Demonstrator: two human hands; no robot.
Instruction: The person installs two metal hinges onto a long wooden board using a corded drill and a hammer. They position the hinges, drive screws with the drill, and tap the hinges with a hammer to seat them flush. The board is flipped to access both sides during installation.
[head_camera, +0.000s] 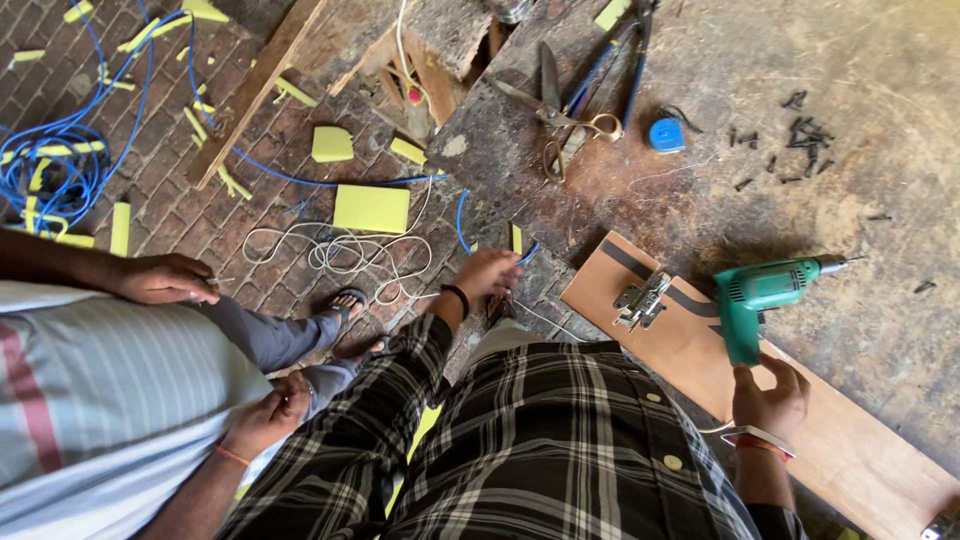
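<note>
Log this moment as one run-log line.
left hand: down by floor, empty | right hand: by drill grip | drill: on board beside hinge | co-worker: standing left

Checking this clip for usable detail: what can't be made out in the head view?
- Right hand: whether it grips the green drill or only touches the handle's end; palm hidden.
- Left hand: fingertips at the workbench edge; anything held is too small to see.
- Metal hinge on the board: blurred; screws unclear.
- Dark screws: too small to count.
- Board's lower end: cut off by the frame.
</note>
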